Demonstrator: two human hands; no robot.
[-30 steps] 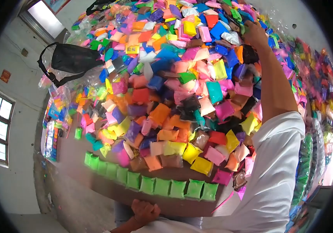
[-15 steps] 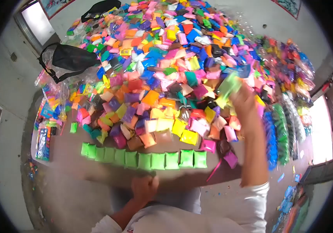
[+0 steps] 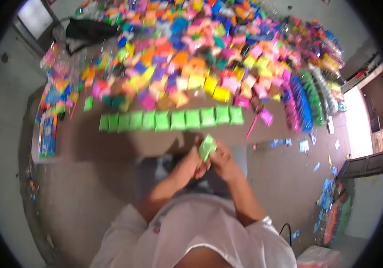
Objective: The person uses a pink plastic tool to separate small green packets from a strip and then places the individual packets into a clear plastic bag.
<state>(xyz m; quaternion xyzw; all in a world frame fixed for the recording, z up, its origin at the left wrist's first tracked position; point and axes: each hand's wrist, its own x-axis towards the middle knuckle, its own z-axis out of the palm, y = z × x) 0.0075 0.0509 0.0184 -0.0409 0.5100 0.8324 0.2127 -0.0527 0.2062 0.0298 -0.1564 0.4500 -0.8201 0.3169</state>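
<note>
- We're at a brown flat-topped table; clock is read from our two hands, 12 = straight ahead.
- Big heap of small soft multicoloured plastic packets fills 12, spreading towards 10 and 2. Far part runs off the top of view.
- Long shiny plastic tubes in pink, blue, green and silver lie side by side at 2, just beside the heap.
- Row of light-green square plastic packets sits on bare table between us and the heap, running roughly 10 to 1.
- Black fabric bag with strap at 10 to 11, up against the heap's far left.
- Flat blue rectangular pack at 9, near the table's left end.
- Our left hand: fingers curled, gripping the green packet from its left.
- Our right hand: closed on the same packet from its right.
- Crumpled light-green plastic packet: between both hands, off the table, just short of the near edge. Fine detail blurred.
- Thin pink stick: at 2, slanting, apart from the row.
</note>
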